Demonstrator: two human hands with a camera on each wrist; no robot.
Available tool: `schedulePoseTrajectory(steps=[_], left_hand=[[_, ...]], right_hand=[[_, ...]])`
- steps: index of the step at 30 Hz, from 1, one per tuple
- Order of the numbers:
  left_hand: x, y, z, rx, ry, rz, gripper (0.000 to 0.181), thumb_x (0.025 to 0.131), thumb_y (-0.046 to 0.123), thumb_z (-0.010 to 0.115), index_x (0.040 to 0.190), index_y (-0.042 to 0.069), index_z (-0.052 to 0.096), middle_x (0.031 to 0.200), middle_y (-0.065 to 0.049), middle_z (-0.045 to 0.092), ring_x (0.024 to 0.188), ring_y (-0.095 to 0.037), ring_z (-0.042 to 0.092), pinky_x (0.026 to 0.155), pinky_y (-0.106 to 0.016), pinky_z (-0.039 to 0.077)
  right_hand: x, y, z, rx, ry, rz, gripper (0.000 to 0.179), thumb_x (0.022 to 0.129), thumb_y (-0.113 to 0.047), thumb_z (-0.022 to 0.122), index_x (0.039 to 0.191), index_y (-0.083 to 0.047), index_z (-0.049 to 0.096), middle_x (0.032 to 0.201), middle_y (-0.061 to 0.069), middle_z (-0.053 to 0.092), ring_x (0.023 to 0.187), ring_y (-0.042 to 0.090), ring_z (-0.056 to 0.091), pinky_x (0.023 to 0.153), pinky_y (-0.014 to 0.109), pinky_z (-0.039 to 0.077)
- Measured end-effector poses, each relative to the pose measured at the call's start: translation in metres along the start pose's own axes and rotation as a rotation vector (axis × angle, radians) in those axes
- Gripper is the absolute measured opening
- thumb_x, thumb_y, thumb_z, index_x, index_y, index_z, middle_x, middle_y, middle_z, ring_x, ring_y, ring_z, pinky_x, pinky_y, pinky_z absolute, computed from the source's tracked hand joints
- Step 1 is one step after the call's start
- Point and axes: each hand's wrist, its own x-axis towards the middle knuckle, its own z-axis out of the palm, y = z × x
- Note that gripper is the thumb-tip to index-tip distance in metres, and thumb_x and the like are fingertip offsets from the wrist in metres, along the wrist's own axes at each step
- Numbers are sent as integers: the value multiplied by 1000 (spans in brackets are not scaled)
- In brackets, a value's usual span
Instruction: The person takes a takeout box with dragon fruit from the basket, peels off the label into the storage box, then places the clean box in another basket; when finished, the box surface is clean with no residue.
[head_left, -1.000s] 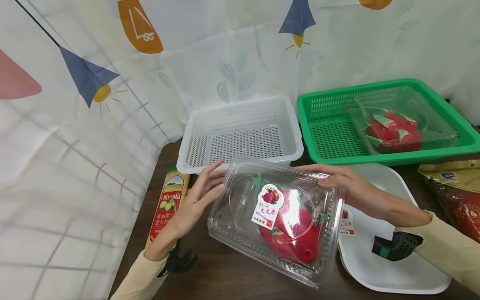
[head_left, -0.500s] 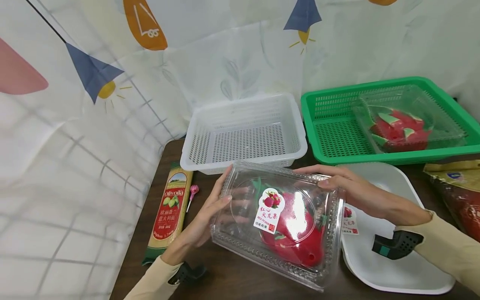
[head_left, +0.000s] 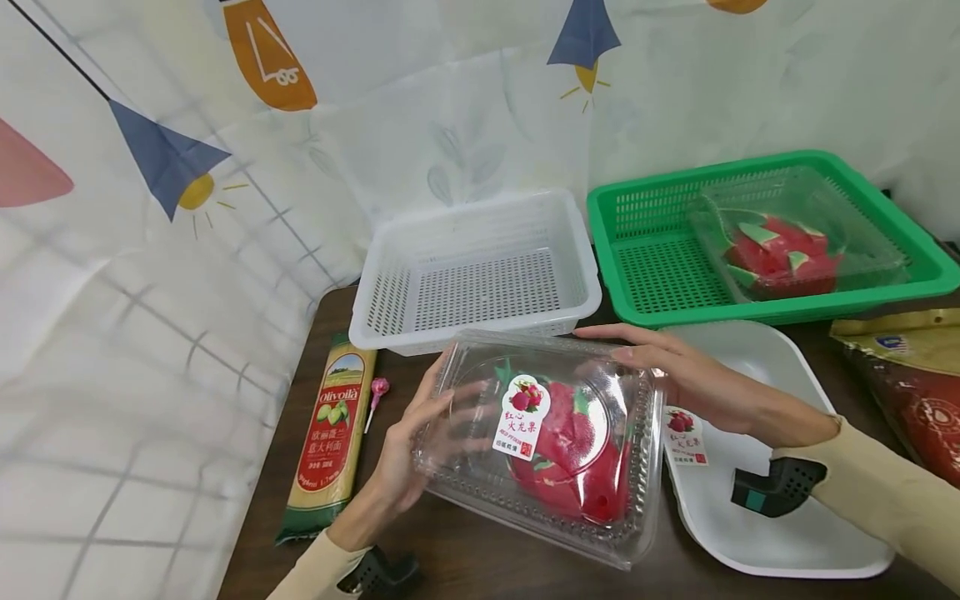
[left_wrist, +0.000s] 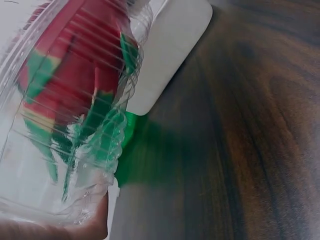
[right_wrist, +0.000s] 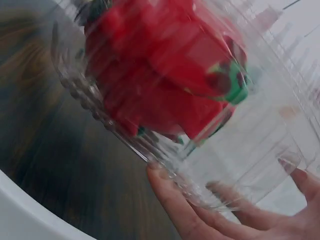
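Observation:
A clear plastic clamshell box is held up, tilted, over the table in the head view. Red dragon fruit with green tips shows inside it, and a printed fruit label is on the lid. My left hand grips the box's left side, thumb on top, fingers seen through the plastic beneath. At the upper right corner my right hand holds it, thumb on the lid. In the right wrist view, fingers touch the box's underside. Close by the left wrist camera is the box's ribbed wall.
Behind the box is a white basket. A green basket holds another boxed dragon fruit. To the right, a white tray bears a similar label, near a red-gold bag. Spaghetti and a lollipop lie left.
A second ago my left hand was beside the box with fingers spread; it has moved right and taken hold of the left side. My right hand keeps its grip.

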Motion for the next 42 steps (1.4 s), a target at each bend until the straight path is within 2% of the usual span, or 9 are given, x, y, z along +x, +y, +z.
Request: schedulePoseTrajectory(steps=[6,11,15,18,24,28,31,35,42], left_hand=[[-4,-1,4,-27,82,29,65,109,19,31,169,25,6,149,-14,48,128,-31,62,97,-55,55],[-10,-1,10,-40,146,46,65,109,20,32,169,26,7,146,-14,48,129,-30,61,98,-54,55],[-11,-6,14,-52,206,59,64,109,18,31,168,28,9,147,-14,47,128,-30,62,98,-56,55],[-13,-9,15,-67,243,57,64,109,16,31,168,30,10,149,-18,44,128,-30,63,98,-56,55],[-12,-13,17,-46,278,31,65,109,18,37,169,29,13,151,-25,35,125,-28,64,94,-51,58],[-12,-17,17,-26,308,-11,65,109,22,40,168,30,14,153,-26,32,126,-30,62,92,-50,59],[-12,-19,15,-15,329,-35,64,109,25,41,167,31,13,152,-26,32,129,-34,60,92,-52,59],[-10,-19,14,3,343,-67,65,110,27,42,167,31,12,149,-26,33,129,-35,60,92,-52,59],[-6,-19,12,98,367,-89,67,108,32,44,167,30,10,149,-27,36,129,-38,59,88,-50,61]], right_hand=[[-5,4,-3,79,49,37,65,109,-34,50,166,-19,23,162,22,38,137,41,50,101,59,51],[-11,-1,5,13,94,25,82,102,-31,65,168,-32,15,159,23,43,135,41,54,100,60,51],[-14,-6,16,-73,123,15,96,98,-29,71,166,-46,6,169,18,17,131,47,51,88,57,54],[-15,-6,22,-120,125,35,97,99,-30,72,164,-51,4,171,12,0,135,50,45,90,60,54],[-19,1,27,-174,118,100,99,100,-35,72,166,-46,-1,171,18,8,145,58,34,101,69,47],[-20,3,32,-201,118,123,102,101,-38,70,166,-42,-8,171,20,8,152,53,21,107,71,41],[-16,4,35,-193,122,117,101,102,-39,68,167,-36,-10,171,21,8,153,52,20,108,71,40],[-10,4,38,-190,143,115,99,104,-39,65,168,-28,-8,171,22,7,149,53,28,106,68,44],[-1,3,38,-205,161,109,96,106,-37,62,168,-16,-8,170,25,3,152,55,12,107,76,37]])
